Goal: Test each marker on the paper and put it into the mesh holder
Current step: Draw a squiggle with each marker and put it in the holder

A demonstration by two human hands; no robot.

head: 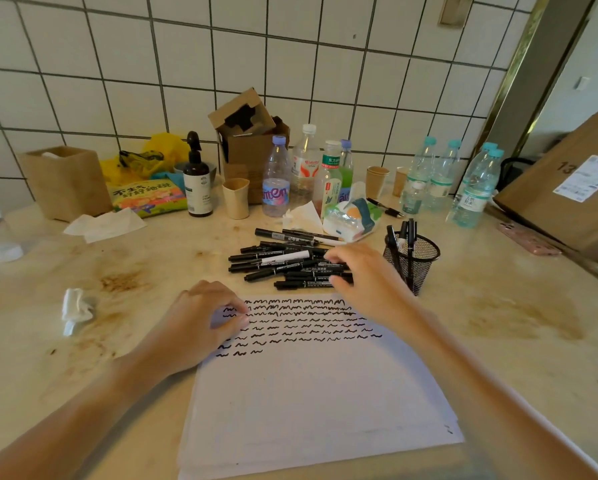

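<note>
My paper (311,393) lies in front of me with seven rows of black squiggles across its top; the last row is only three marks long, and everything below is bare, so there is room to go on. The mesh holder (413,259) stands at two o'clock from the sheet, just beside my right hand (363,271), and it holds only a few markers, standing upright. The heap of markers (287,263) lies at twelve o'clock just past the paper's top edge, and it is far bigger than what sits in the holder, so I judge most of the job is left. My right hand reaches over the heap's right end with its fingers curled down on the pens; whether they have closed round one I cannot tell. My left hand (204,323) rests on the paper's upper left corner, fingers loosely curled, pinning it and holding nothing. Nothing blocks the short way between heap, sheet and holder. Behind the heap, at twelve to one o'clock, a tissue pack (353,216) and a crowd of bottles (304,168) stand close enough to knock if I reach long. A crumpled tissue (75,310) lies at nine o'clock, and a cardboard box (567,188) sits at three o'clock beyond the holder.
</note>
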